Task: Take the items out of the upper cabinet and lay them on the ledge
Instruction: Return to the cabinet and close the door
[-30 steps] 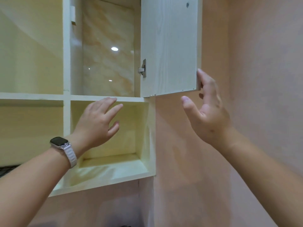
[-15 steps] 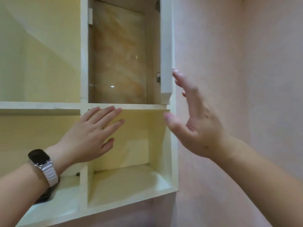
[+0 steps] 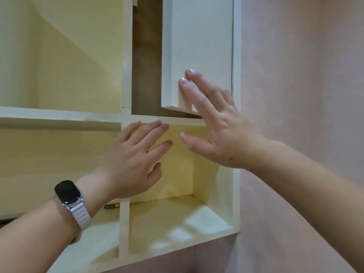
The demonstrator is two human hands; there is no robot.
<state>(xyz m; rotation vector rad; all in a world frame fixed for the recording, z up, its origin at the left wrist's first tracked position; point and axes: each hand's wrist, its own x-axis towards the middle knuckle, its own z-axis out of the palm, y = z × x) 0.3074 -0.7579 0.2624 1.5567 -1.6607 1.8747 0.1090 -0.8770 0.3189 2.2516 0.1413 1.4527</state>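
Note:
The pale wooden cabinet door (image 3: 197, 52) of the upper right compartment stands partly ajar, with a dark gap (image 3: 146, 62) to its left. My right hand (image 3: 214, 125) lies flat against the door's lower front, fingers spread, holding nothing. My left hand (image 3: 137, 158), with a watch on the wrist, hovers open in front of the lower right cubby (image 3: 177, 219), which shows nothing inside. A small dark battery (image 3: 112, 206) lies on the shelf floor just left of the divider.
The cream shelf unit (image 3: 59, 113) has open compartments on the left. A pink wall (image 3: 305, 75) runs along the right side of the unit. A dark object shows at the far left edge, low.
The cabinet door has swung from wide open to nearly closed. My right hand moved from the door's edge onto its front face. My left hand stayed in front of the lower cubby.

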